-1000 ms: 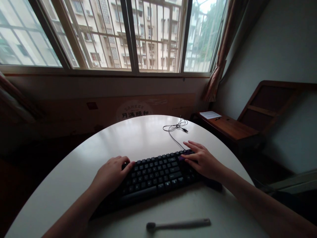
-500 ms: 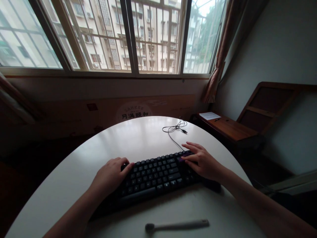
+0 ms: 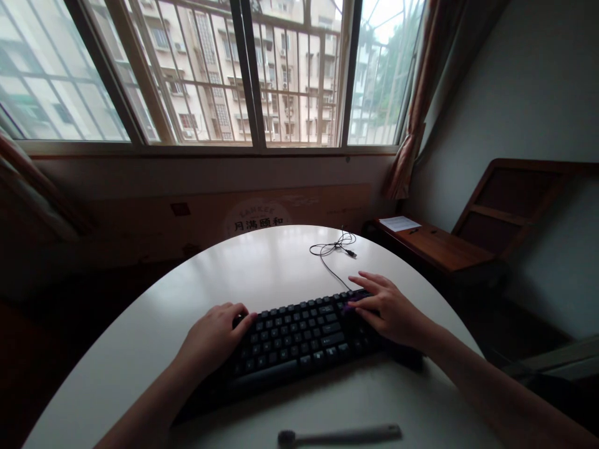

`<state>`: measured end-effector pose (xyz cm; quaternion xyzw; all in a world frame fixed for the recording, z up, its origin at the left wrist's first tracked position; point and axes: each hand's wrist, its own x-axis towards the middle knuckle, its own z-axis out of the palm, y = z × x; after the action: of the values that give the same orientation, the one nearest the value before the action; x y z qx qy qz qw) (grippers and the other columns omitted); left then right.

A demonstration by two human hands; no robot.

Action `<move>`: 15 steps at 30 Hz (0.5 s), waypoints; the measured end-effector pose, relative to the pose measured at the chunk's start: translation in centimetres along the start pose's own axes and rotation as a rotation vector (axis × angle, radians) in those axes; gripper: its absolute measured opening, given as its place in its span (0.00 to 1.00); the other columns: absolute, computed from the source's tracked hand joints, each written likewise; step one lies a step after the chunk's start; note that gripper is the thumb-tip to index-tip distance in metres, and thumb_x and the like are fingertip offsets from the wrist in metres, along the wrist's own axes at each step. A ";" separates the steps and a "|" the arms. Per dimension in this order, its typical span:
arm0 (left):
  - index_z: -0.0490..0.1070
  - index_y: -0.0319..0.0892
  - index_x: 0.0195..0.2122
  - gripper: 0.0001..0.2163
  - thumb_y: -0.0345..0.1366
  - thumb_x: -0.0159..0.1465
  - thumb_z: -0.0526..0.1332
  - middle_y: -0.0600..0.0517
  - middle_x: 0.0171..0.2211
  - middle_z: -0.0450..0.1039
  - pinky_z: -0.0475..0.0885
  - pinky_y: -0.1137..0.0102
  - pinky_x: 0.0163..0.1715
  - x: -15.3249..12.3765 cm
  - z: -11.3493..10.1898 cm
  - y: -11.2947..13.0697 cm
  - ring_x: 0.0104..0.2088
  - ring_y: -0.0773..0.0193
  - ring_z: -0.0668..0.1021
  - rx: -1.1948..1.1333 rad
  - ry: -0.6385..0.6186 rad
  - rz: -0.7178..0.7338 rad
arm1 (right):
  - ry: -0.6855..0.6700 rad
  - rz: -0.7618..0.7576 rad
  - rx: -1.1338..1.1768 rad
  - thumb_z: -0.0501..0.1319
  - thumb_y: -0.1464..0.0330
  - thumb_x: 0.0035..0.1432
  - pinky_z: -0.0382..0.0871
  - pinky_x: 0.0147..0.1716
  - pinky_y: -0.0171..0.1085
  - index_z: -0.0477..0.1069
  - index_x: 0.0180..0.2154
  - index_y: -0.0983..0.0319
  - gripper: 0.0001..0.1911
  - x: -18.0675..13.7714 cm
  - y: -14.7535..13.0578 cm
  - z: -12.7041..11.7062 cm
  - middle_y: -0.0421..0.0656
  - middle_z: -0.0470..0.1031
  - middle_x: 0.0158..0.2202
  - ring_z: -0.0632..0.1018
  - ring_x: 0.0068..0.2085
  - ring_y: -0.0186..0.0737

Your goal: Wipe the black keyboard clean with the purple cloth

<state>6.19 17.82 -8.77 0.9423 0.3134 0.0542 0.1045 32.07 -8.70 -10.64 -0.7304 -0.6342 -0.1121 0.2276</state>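
Observation:
A black computer keyboard lies at a slant on the white round table. My left hand is closed around its left end, with the thumb over the keys at the upper left corner. Over the keyboard's right part is my right hand, its index finger and thumb pressing on a small dark purple piece, perhaps cloth, while the other fingers stretch out. Most of the purple piece is hidden under the fingers. Nearer to me lies a grey toothbrush, bristle head to the left.
The keyboard's thin black cable lies loosely coiled with its plug beyond my right hand. The white table has a curved edge. To the right stands a wooden chair or bench bearing a paper sheet. Barred windows are ahead.
The whole view has shifted slightly, so everything sits a little lower and further right. My right fingers have moved slightly over the purple piece; my left hand keeps its hold on the keyboard.

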 end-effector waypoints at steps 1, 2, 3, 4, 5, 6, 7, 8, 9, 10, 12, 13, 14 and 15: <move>0.76 0.45 0.38 0.21 0.52 0.64 0.48 0.47 0.40 0.77 0.67 0.62 0.43 0.0 0.0 0.0 0.44 0.52 0.76 -0.002 -0.001 0.000 | 0.007 -0.009 -0.001 0.60 0.69 0.60 0.59 0.58 0.59 0.81 0.41 0.50 0.12 -0.2 0.4 -0.3 0.42 0.67 0.61 0.64 0.62 0.55; 0.76 0.45 0.38 0.21 0.52 0.64 0.48 0.47 0.40 0.77 0.67 0.62 0.43 0.0 -0.1 0.0 0.44 0.52 0.76 -0.005 -0.002 0.000 | 0.020 -0.015 -0.001 0.60 0.70 0.60 0.59 0.59 0.58 0.81 0.41 0.51 0.12 -0.4 0.8 -0.7 0.41 0.67 0.60 0.64 0.62 0.54; 0.76 0.45 0.38 0.21 0.52 0.64 0.48 0.46 0.40 0.77 0.67 0.62 0.43 0.0 -0.1 0.0 0.44 0.52 0.76 -0.008 -0.002 0.001 | 0.038 -0.020 0.001 0.59 0.70 0.60 0.59 0.59 0.57 0.80 0.41 0.51 0.13 -0.6 1.3 -0.9 0.41 0.67 0.60 0.64 0.62 0.53; 0.76 0.46 0.38 0.21 0.52 0.64 0.48 0.46 0.40 0.77 0.67 0.62 0.43 0.0 -0.1 0.0 0.44 0.52 0.76 -0.010 -0.004 0.002 | 0.062 -0.022 0.004 0.59 0.70 0.60 0.60 0.59 0.56 0.80 0.42 0.52 0.13 -0.8 1.8 -1.2 0.41 0.68 0.60 0.64 0.62 0.52; 0.76 0.46 0.38 0.21 0.52 0.64 0.48 0.46 0.40 0.77 0.67 0.62 0.43 0.0 -0.1 0.0 0.44 0.52 0.76 -0.012 -0.007 0.004 | 0.094 -0.020 0.008 0.59 0.71 0.60 0.61 0.58 0.54 0.80 0.42 0.53 0.13 -0.9 2.3 -1.3 0.42 0.69 0.59 0.65 0.61 0.52; 0.76 0.46 0.38 0.21 0.52 0.64 0.48 0.47 0.40 0.77 0.67 0.62 0.43 0.0 -0.2 0.0 0.44 0.52 0.76 -0.012 -0.010 0.005 | 0.131 -0.014 0.014 0.59 0.71 0.60 0.62 0.57 0.53 0.80 0.42 0.53 0.13 -1.0 2.8 -1.4 0.43 0.71 0.57 0.66 0.60 0.51; 0.76 0.46 0.38 0.21 0.52 0.64 0.48 0.47 0.40 0.77 0.67 0.62 0.43 0.0 -0.2 0.0 0.44 0.52 0.76 -0.011 -0.013 0.006 | 0.169 -0.004 0.019 0.59 0.70 0.60 0.64 0.56 0.52 0.80 0.41 0.54 0.12 -1.1 3.1 -1.4 0.44 0.73 0.54 0.68 0.57 0.50; 0.76 0.46 0.38 0.21 0.52 0.64 0.48 0.47 0.40 0.77 0.67 0.62 0.43 0.0 -0.2 0.0 0.44 0.52 0.76 -0.011 -0.016 0.006 | 0.211 0.010 0.022 0.59 0.70 0.61 0.66 0.54 0.51 0.80 0.41 0.55 0.11 -1.1 3.2 -1.3 0.45 0.75 0.50 0.70 0.54 0.49; 0.76 0.46 0.38 0.21 0.52 0.64 0.48 0.47 0.40 0.77 0.67 0.62 0.43 0.0 -0.2 0.0 0.44 0.52 0.76 -0.011 -0.018 0.006 | 0.256 0.027 0.024 0.59 0.70 0.61 0.67 0.51 0.49 0.80 0.40 0.57 0.11 -1.0 3.2 -1.2 0.46 0.76 0.46 0.72 0.50 0.48; 0.76 0.46 0.38 0.21 0.52 0.64 0.48 0.47 0.40 0.77 0.67 0.62 0.43 0.0 -0.2 0.0 0.44 0.52 0.76 -0.012 -0.020 0.006 | 0.295 0.046 0.024 0.59 0.69 0.62 0.68 0.48 0.48 0.79 0.41 0.57 0.10 -0.9 3.2 -1.0 0.46 0.77 0.42 0.73 0.46 0.47; 0.76 0.46 0.38 0.21 0.52 0.64 0.48 0.47 0.40 0.77 0.67 0.62 0.43 0.0 -0.2 0.0 0.44 0.53 0.76 -0.015 -0.024 0.004 | 0.328 0.069 0.025 0.59 0.68 0.62 0.69 0.45 0.47 0.79 0.42 0.58 0.10 -0.7 2.8 -0.7 0.46 0.76 0.37 0.73 0.42 0.45; 0.76 0.46 0.38 0.21 0.52 0.64 0.48 0.47 0.40 0.77 0.67 0.62 0.43 0.0 -0.2 0.0 0.44 0.53 0.76 -0.016 -0.026 0.003 | 0.321 0.070 0.030 0.59 0.68 0.62 0.69 0.44 0.46 0.79 0.42 0.58 0.10 -0.6 2.6 -0.5 0.45 0.76 0.36 0.73 0.41 0.44; 0.76 0.46 0.37 0.21 0.52 0.64 0.48 0.47 0.40 0.77 0.68 0.62 0.43 0.1 -0.2 0.0 0.44 0.53 0.76 -0.015 -0.027 0.001 | 0.301 0.066 0.039 0.60 0.67 0.62 0.68 0.44 0.46 0.79 0.41 0.58 0.10 -0.5 2.5 -0.3 0.45 0.76 0.35 0.73 0.40 0.44; 0.76 0.46 0.37 0.21 0.52 0.64 0.48 0.47 0.40 0.77 0.68 0.62 0.42 0.1 -0.2 0.0 0.43 0.52 0.76 -0.015 -0.029 0.000 | 0.269 0.060 0.049 0.61 0.67 0.61 0.68 0.44 0.46 0.79 0.40 0.57 0.09 -0.5 2.4 -0.2 0.44 0.76 0.34 0.73 0.40 0.44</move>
<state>6.24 17.97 -8.57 0.9422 0.3114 0.0430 0.1162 34.36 -9.41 -11.16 -0.7215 -0.5785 -0.1865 0.3318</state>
